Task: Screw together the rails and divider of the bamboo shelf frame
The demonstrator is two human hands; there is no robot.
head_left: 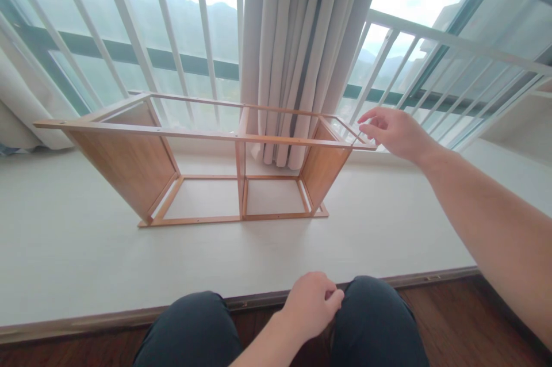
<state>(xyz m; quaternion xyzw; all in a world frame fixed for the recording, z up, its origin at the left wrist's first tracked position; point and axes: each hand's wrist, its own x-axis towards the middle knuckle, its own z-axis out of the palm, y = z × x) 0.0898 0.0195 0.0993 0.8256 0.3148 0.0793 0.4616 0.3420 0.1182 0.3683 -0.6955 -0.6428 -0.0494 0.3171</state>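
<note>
A wooden rack frame with panels lies on its side on the white ledge. At its right end, my right hand is pinched closed just above the upper rails. A thin rod-like piece seems to run from its fingertips down to the rail; its exact kind is too small to tell. My left hand rests between my knees with fingers curled closed. Whatever it may hold is hidden.
The white ledge ends in a dark edge strip in front of my knees. Behind the rack are a grey curtain, white railings and windows. Dark wooden floor shows at lower right.
</note>
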